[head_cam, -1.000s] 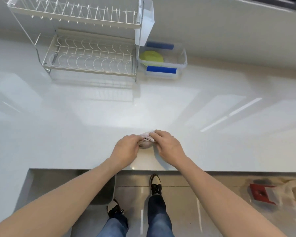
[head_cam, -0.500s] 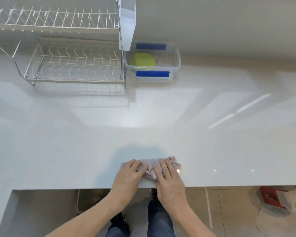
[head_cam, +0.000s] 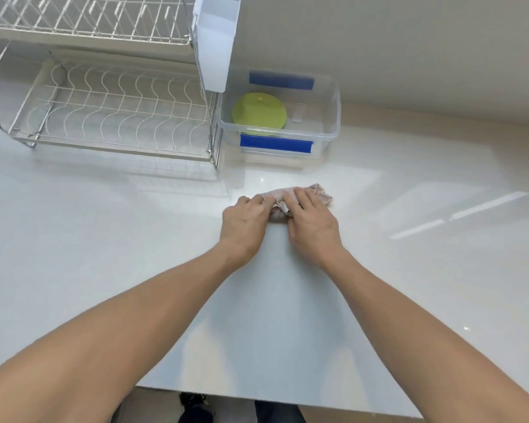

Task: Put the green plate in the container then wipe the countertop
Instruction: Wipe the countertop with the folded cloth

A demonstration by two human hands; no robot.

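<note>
The green plate (head_cam: 259, 114) lies inside the clear plastic container (head_cam: 330, 129) with blue clips, at the back of the white countertop (head_cam: 104, 239). A crumpled pinkish cloth (head_cam: 287, 195) lies on the countertop just in front of the container. My left hand (head_cam: 245, 222) presses on the cloth's left end and my right hand (head_cam: 310, 221) lies flat over its right part, fingers pointing away from me. Both arms are stretched far forward.
A two-tier wire dish rack (head_cam: 104, 108) stands at the back left, touching the container's left side, with a white cutlery holder (head_cam: 216, 41) hanging on its right end. The countertop's front edge (head_cam: 257, 395) runs near my feet.
Both hands have pushed the cloth away from the front edge toward the container. The cloth has spread out from a small bundle.
</note>
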